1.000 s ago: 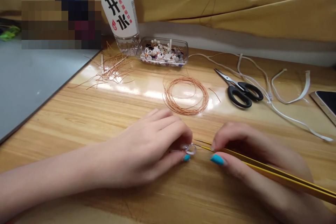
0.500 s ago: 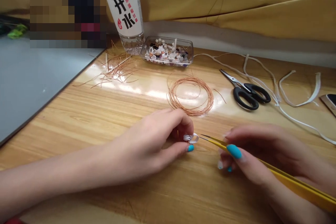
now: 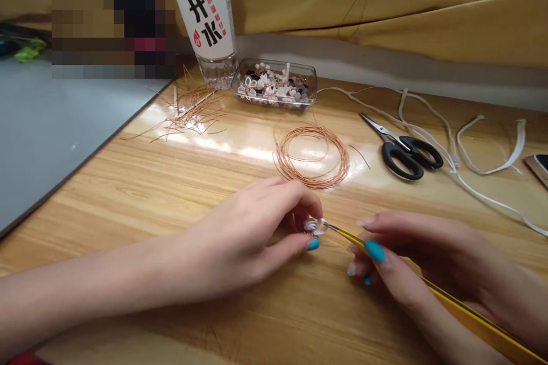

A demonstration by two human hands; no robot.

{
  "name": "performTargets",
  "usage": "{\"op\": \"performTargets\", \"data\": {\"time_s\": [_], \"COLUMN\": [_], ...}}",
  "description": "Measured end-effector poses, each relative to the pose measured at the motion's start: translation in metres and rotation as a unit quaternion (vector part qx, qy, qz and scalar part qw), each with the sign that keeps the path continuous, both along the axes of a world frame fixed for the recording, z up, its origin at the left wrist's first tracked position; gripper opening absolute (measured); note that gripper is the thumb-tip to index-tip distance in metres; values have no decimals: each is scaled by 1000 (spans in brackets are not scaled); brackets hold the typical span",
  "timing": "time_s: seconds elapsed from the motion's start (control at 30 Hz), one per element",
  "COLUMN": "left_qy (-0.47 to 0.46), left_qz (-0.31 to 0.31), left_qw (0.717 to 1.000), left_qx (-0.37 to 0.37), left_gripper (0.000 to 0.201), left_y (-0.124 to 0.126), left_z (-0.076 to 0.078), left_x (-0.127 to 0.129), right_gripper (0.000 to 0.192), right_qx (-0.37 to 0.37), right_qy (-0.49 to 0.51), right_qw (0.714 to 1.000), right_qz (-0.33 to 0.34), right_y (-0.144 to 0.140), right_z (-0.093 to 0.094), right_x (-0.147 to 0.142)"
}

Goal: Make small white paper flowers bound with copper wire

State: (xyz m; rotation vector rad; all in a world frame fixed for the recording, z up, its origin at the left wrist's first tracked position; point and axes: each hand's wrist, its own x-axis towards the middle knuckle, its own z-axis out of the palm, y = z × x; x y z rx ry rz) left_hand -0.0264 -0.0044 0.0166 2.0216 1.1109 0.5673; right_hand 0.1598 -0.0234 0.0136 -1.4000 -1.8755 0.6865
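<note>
Between its thumb and fingers, my left hand [image 3: 261,231] pinches a small white ribbon flower [image 3: 310,224] with a bit of copper wire at its base. One ribbon loop sticks out to the right of the fingertips. My right hand [image 3: 411,262] grips yellow tweezers [image 3: 351,238], thumb on top. The tweezers' dark tips are together at the edge of that loop. A coil of copper wire [image 3: 282,162] lies on the table just beyond my left hand.
Black-handled scissors [image 3: 402,161] and white cords [image 3: 483,194] lie at right. Behind stand a clear box of beads and small white pieces [image 3: 274,101] and a water bottle [image 3: 209,17]. Copper wire scraps [image 3: 192,111] lie beside a grey board [image 3: 77,131]; a phone [image 3: 537,168] is at the right edge.
The tweezers have moved left and their tips have closed together, now meeting the ribbon loop. My left hand still pinches the flower, shifted slightly right.
</note>
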Motion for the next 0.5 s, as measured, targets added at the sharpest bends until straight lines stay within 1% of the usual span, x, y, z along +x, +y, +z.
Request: {"op": "performTargets", "data": {"time_s": [0.1, 0.2, 0.27, 0.37, 0.5], "left_qy": [13, 38, 49, 51, 46], "left_qz": [5, 0, 3, 6, -7], "left_qw": [999, 995, 991, 988, 988], "left_qx": [44, 97, 123, 144, 149], "left_gripper": [22, 17, 18, 20, 22], "left_y": [-1, -1, -1, -1, 0], "left_z": [-2, -3, -4, -6, -7], "left_x": [0, 0, 0, 0, 0], "right_gripper": [19, 17, 16, 16, 16], "right_qx": [13, 6, 5, 18, 28], "right_qy": [-5, -20, -30, -27, -26], "right_qw": [1000, 1000, 999, 999, 999], "right_qz": [-5, -10, -8, 6, 29], "right_y": [-1, -1, -1, -2, -2], "right_z": [-1, -2, -3, -4, -5], "right_x": [3, 6, 7, 6, 4]}}
